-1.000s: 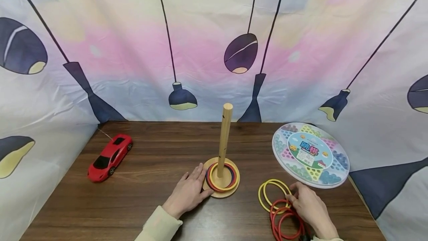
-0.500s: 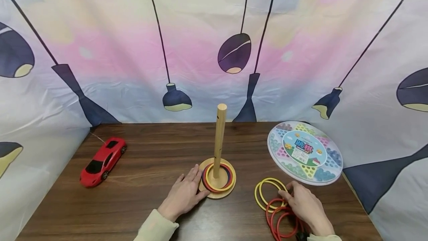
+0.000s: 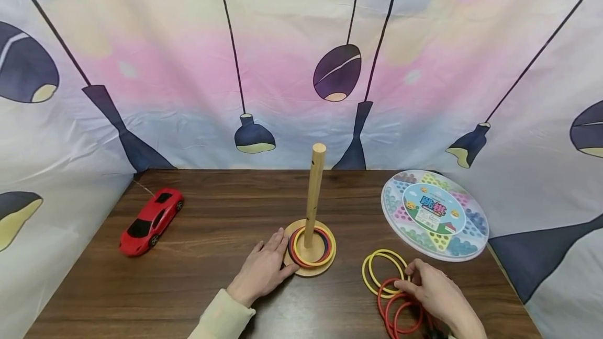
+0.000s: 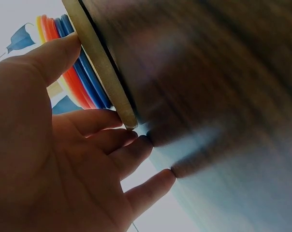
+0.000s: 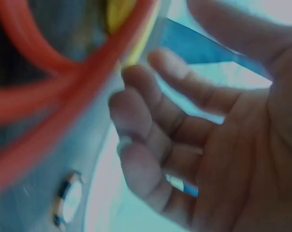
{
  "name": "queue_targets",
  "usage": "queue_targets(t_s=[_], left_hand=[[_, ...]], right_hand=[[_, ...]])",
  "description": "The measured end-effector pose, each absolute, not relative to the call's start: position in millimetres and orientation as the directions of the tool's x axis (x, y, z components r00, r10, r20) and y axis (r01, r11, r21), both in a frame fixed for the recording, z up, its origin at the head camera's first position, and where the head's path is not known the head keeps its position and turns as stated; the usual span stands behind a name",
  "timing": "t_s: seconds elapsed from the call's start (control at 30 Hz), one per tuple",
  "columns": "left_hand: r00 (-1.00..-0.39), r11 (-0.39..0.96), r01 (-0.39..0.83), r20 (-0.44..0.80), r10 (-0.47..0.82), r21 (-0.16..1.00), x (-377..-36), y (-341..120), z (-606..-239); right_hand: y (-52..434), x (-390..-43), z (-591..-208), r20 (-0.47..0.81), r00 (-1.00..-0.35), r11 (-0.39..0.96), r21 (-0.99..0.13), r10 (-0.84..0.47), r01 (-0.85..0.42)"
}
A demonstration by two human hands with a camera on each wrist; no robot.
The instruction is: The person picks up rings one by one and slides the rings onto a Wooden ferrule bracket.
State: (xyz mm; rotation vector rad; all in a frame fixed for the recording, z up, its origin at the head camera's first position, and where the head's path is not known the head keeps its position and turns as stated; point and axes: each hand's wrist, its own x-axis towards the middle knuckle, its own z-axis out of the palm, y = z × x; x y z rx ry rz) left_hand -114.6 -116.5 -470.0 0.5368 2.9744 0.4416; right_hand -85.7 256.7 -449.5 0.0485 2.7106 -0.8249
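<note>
A wooden peg (image 3: 314, 192) stands upright on a round wooden base (image 3: 311, 272). Stacked around its foot are yellow, red and blue rings, with a yellow ring (image 3: 332, 250) on top. My left hand (image 3: 261, 272) rests against the base's left edge; in the left wrist view its thumb touches the rim and the fingers extend to the tabletop. Right of the base lie loose yellow rings (image 3: 365, 272) and red rings (image 3: 379, 302), partly overlapping. My right hand (image 3: 440, 292) is at their right side, thumb near a red ring, fingertips by a yellow one; no ring is visibly gripped.
A red toy car (image 3: 151, 222) with a thin antenna sits at the table's left. A round Chinese checkers box (image 3: 435, 213) lies at the right, beyond the loose rings. A printed curtain (image 3: 292, 67) rises behind the wooden table (image 3: 226, 192).
My right thumb has shifted toward me, from the yellow rings to the red ones, widening its gap to the fingers. My left hand stays at the base. The head view sways slightly.
</note>
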Motion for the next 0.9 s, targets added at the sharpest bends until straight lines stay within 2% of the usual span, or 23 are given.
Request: queue_targets(t_s=[0.17, 0.37, 0.7, 0.9], left_hand=[[-0.937, 0.901, 0.321, -0.039, 0.347, 0.293, -114, -117, -469], [-0.936, 0.902, 0.321, -0.047, 0.349, 0.29, -115, -115, -469], [-0.936, 0.905, 0.323, -0.049, 0.349, 0.276, -115, -114, -471], [-0.937, 0.908, 0.318, -0.054, 0.345, 0.274, -116, -114, -469]], right_hand=[[262, -82, -444, -0.341, -0.934, 0.817, -0.566, -0.109, 0.111], [266, -78, -449, -0.324, -0.926, 0.805, -0.591, -0.193, 0.039], [280, -71, -450, -0.359, -0.895, 0.769, -0.638, -0.264, 0.029], [282, -68, -456, -0.33, -0.897, 0.756, -0.655, -0.295, -0.007]])
